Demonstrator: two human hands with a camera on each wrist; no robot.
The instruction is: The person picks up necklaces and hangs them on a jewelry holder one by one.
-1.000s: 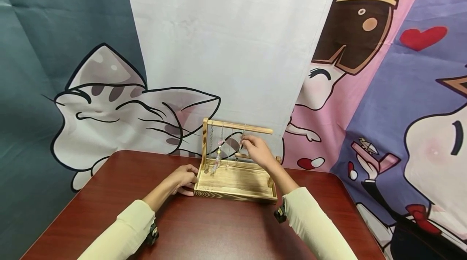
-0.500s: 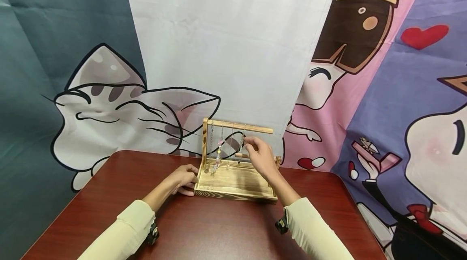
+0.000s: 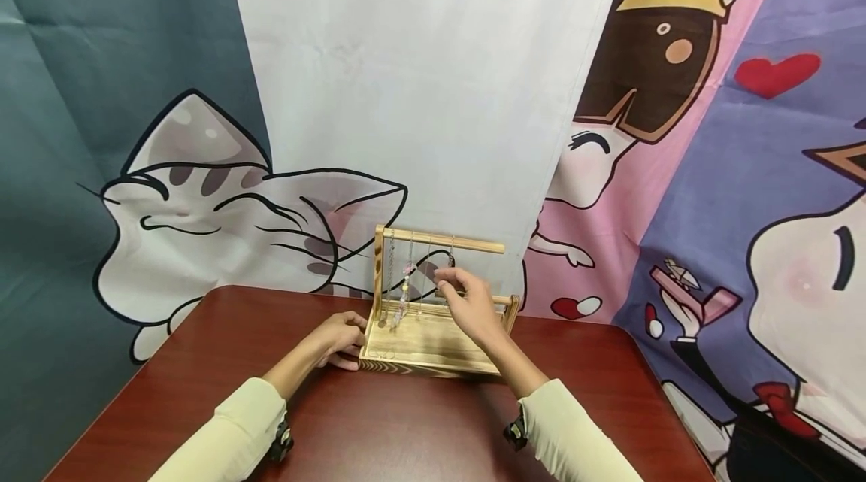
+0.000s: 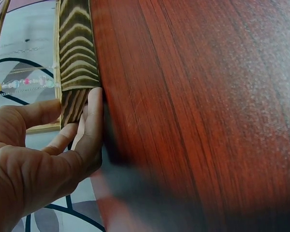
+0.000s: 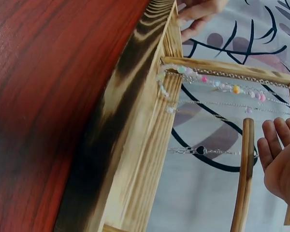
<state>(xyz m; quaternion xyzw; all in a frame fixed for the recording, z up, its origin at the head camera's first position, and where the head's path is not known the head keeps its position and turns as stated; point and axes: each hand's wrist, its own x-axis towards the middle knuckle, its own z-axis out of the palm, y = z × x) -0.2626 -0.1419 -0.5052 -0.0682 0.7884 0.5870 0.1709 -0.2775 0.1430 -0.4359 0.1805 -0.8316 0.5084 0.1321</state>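
Note:
A wooden jewelry stand (image 3: 419, 341) with a shallow tray base stands on the table. My left hand (image 3: 340, 339) grips the tray's left end; in the left wrist view the thumb lies on one side of the wooden wall (image 4: 73, 104), the fingers on the other. From the upper bar (image 3: 476, 244) hang several necklaces, including a pastel beaded necklace (image 5: 237, 89) and a silver chain with a dark heart charm (image 5: 200, 150). Close to that chain, my right hand (image 3: 470, 305) has loosely extended fingers and holds nothing visible. It partly covers the lower bar (image 5: 245, 169) in the head view.
The reddish-brown table (image 3: 392, 422) extends in front and to both sides of the stand. Behind it hangs a cartoon-printed cloth (image 3: 433, 91). Thin ring-like outlines (image 3: 381, 354) show at the tray's front left corner.
My right hand has come away from the rightmost hanging chain, moving slightly down, and its fingers have loosened. My left hand stays on the tray's end. The head view has tilted slightly.

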